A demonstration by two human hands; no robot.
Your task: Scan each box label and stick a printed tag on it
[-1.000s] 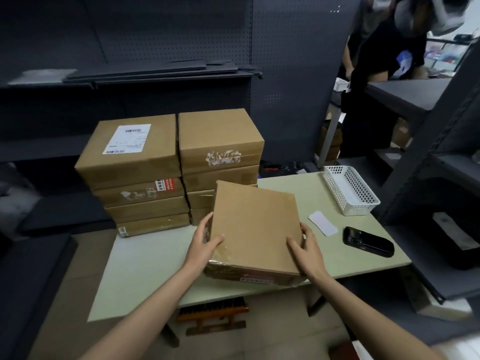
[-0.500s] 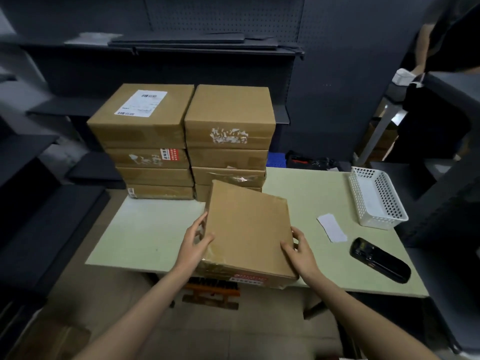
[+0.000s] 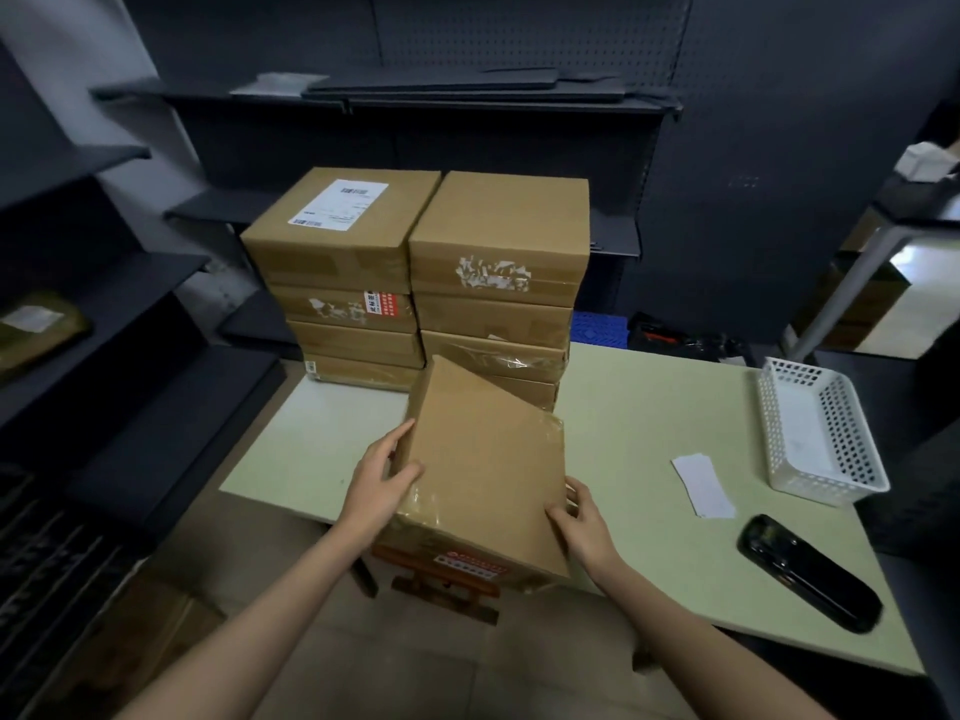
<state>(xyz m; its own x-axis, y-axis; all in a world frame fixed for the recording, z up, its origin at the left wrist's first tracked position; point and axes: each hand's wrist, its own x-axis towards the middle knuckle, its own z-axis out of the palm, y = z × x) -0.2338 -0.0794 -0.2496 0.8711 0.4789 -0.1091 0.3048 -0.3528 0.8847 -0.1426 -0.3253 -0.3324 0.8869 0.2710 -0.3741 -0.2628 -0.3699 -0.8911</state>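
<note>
1. holding a cardboard box (image 3: pixel 485 470) tilted at the near edge of the table (image 3: pixel 649 418), the left hand (image 3: pixel 376 488) grips its left side with the thumb on top, and the right hand (image 3: pixel 584 517) clasps the near right corner.
2. the box hangs partly past the table edge, so a slack grip could let it tip to the floor.
3. its upper face is plain; only a red-and-white sticker shows on the near side, so the label to scan may be underneath. turning it carelessly could knock the two stacks of boxes (image 3: pixel 415 283) just behind.
4. the black scanner (image 3: pixel 808 571) lies well to the right, near the table's front edge, where a swung box or elbow might sweep it off.
5. a white tag (image 3: pixel 702 483) lies loose beside the white basket (image 3: pixel 826 433) and could slide away.
</note>
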